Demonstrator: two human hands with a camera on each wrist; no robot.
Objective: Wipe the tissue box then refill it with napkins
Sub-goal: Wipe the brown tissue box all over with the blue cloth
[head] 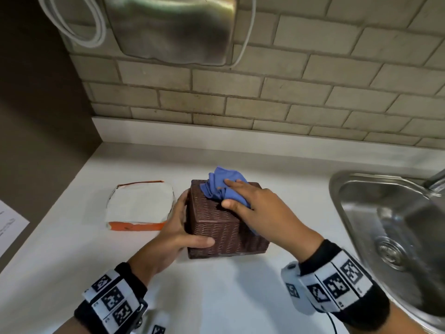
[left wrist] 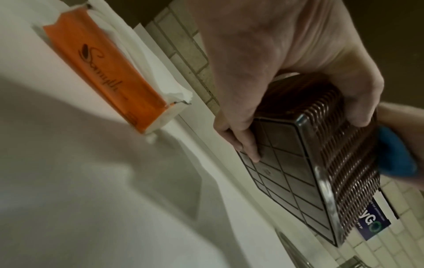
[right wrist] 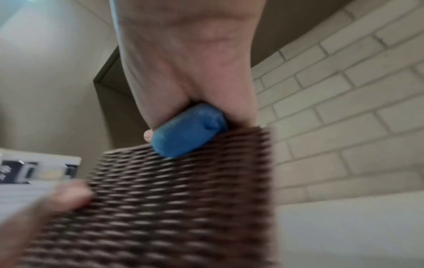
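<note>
Wiping step: the right hand (head: 252, 203) presses a crumpled blue cloth (head: 225, 186) on the brown woven tissue box (head: 224, 227), seemingly tilted; the left hand (head: 178, 227) grips its side. Next, the orange-wrapped white napkin pack (head: 139, 206), left of the box.

Brown woven tissue box (head: 224, 227) tilted on counter, orange-wrapped napkins (head: 139, 206) beside.

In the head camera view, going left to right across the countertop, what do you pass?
Sheet of paper → orange napkin pack → left hand → brown woven tissue box → right hand pressing the blue cloth → steel sink.
</note>
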